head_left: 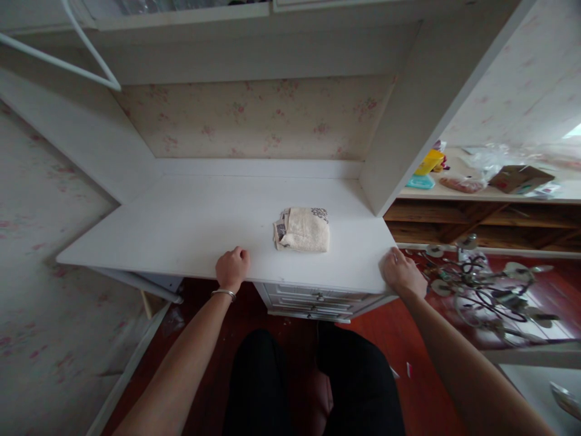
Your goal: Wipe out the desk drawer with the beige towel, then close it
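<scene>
Head view, looking down at a white painted wooden desk top point(181, 224) set in an alcove backed by pale floral wallpaper point(254, 115). Both bare forearms reach up from the bottom of the frame.

The left hand point(232, 266) rests on the desk's front edge near the centre. Its fingers point(236, 255) are curled together into a loose fist that holds nothing. A thin silver bangle point(224, 293) circles the wrist.

The right hand point(402, 272) covers the desk's front right corner. Its fingers point(391, 261) lie close together and bend over the edge, but whether they clamp the board cannot be told.

A folded cream towel with a dark printed border point(302, 229) lies flat on the desk between the hands. It is near the left fingers, at their 2 o'clock, and at 10 o'clock from the right fingers, touching neither hand.

White drawers with small metal handles point(313, 297) sit under the desk at 6 o'clock from the towel. A tangled metal chandelier frame point(481, 290) lies on the red floor at 3 o'clock from the right hand. At 1 o'clock from it, a wooden shelf point(476, 195) carries a brown cardboard box point(520, 178).
</scene>
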Motion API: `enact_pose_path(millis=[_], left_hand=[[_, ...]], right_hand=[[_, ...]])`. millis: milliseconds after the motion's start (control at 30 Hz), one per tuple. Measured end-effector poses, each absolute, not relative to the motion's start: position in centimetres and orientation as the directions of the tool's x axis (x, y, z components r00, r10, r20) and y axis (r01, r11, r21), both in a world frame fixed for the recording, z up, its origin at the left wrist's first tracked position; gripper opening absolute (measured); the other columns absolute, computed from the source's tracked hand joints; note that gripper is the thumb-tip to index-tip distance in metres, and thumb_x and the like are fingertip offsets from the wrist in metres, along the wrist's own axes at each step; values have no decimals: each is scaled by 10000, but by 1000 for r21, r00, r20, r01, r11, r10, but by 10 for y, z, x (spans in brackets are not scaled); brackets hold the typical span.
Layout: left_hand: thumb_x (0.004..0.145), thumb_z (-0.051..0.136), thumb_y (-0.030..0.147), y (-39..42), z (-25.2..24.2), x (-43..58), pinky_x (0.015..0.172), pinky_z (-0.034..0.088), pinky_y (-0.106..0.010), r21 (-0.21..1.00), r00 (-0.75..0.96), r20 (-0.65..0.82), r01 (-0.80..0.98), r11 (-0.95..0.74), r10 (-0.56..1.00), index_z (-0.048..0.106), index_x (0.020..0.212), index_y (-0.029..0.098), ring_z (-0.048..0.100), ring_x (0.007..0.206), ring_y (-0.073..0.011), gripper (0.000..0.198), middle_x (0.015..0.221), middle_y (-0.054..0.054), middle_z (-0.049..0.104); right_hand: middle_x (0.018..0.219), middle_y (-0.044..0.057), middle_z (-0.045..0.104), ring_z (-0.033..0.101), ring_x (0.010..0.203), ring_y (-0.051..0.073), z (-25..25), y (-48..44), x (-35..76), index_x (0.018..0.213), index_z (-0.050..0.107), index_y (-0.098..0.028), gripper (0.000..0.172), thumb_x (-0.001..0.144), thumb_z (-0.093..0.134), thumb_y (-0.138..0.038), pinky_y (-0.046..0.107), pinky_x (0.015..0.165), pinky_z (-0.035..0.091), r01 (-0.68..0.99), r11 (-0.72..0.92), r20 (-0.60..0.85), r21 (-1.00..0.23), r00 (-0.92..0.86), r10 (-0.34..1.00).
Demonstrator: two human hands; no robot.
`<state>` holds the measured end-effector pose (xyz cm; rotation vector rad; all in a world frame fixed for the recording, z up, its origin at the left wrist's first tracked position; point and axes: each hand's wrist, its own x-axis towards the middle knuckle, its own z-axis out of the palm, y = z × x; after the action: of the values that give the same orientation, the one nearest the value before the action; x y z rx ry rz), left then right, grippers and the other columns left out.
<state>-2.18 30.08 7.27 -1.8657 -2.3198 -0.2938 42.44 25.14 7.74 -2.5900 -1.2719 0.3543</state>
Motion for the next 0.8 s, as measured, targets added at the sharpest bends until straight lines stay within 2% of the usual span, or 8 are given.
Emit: enact_pose_path(millis=[800], left_hand=[[917,341,311,302,68,-23,646,358,-296,37,-204,258,979,201,945,688,856,184,614,747,-225,374,813,-108,679]], right_hand=[[1366,131,472,522,1162,349,77,252,426,1431,356,-351,540,952,146,-483,549,943,400,745,-592,-116,-306,588,800]])
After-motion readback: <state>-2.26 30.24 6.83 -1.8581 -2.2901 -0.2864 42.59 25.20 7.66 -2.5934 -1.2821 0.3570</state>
